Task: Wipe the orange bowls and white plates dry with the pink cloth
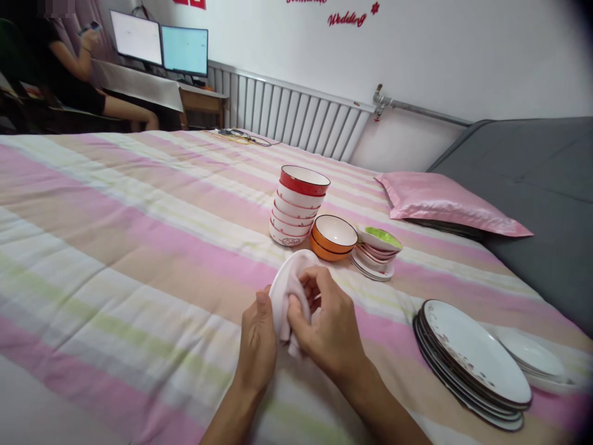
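Observation:
Between my hands a white plate (pixel 277 289) is held up on a slant, mostly covered by a pale pink cloth (pixel 291 278). My left hand (pixel 259 337) grips the plate's left edge, thumb upward. Pinched in the fingers of my right hand (pixel 327 315), the cloth lies against the plate's face. Just beyond stand a tall stack of white bowls (pixel 291 216) topped by a red-banded one, and two nested orange bowls (pixel 333 241). To their right, small dishes (pixel 376 256) are piled up, a green-patterned one on top.
Dark-rimmed plates (pixel 477 352) are stacked at the right, beside small white dishes (pixel 532 355). A pink pillow (pixel 449 198) lies by the grey headboard (pixel 523 167). Cables (pixel 243 136) rest at the bed's far edge. A seated person (pixel 74 68) holds a phone near two monitors (pixel 184 50).

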Tool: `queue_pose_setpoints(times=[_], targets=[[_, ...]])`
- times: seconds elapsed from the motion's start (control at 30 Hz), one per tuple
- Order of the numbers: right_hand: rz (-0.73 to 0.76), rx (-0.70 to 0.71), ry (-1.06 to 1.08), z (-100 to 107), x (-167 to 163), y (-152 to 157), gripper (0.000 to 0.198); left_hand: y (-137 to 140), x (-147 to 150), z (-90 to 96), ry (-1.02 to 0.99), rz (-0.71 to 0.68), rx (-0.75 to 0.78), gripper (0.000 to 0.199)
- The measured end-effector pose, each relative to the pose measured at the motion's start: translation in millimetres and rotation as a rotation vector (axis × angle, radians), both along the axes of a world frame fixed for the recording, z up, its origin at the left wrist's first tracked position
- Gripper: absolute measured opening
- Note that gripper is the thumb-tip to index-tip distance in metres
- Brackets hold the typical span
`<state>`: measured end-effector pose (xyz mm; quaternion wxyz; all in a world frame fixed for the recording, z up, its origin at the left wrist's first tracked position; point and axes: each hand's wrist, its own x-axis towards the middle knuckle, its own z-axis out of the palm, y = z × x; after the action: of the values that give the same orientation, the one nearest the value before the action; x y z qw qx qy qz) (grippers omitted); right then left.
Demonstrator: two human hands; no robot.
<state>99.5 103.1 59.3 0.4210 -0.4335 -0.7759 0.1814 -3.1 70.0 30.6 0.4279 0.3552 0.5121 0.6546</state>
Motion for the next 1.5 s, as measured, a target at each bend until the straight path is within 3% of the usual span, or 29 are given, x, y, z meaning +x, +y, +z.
queue_pose_setpoints(times=[0.2,0.4,0.5,0.67,0.9,1.07,1.33,1.5], targets=[[-0.180,-0.044,0.044,-5.2,9.0,23.7,0.017,-0.4,2.3,0.0,-0.055,-0.022,-0.012,0.058],[-0.256,-0.041,-0.003,-15.1,20.0,46.1,0.016,-0.1,3.2,3.1,-0.051,0.058,-0.016,0.056],[-0.220,-0.066,-0.066,-18.1,23.9,51.1,0.021,1.6,2.4,2.9,-0.050,0.105,-0.051,0.060],[-0.083,-0.277,-0.291,-18.0,25.7,46.6,0.020,6.9,-0.5,-1.8,-0.185,0.187,-0.113,0.065],[0.011,-0.278,-0.600,-8.1,23.3,31.2,0.020,11.0,-4.8,-8.9,-0.294,0.236,-0.190,0.061],[0.062,-0.191,-0.761,-4.5,22.8,20.2,0.022,13.2,-6.5,-9.2,-0.356,0.276,-0.230,0.051],[0.308,-0.185,-0.559,2.2,17.0,0.5,0.026,15.0,-9.3,-14.4,-0.384,0.258,-0.198,0.050],[0.323,-0.175,-0.337,1.1,6.1,-3.2,0.024,13.1,-7.7,-15.0,-0.278,0.272,-0.167,0.058]])
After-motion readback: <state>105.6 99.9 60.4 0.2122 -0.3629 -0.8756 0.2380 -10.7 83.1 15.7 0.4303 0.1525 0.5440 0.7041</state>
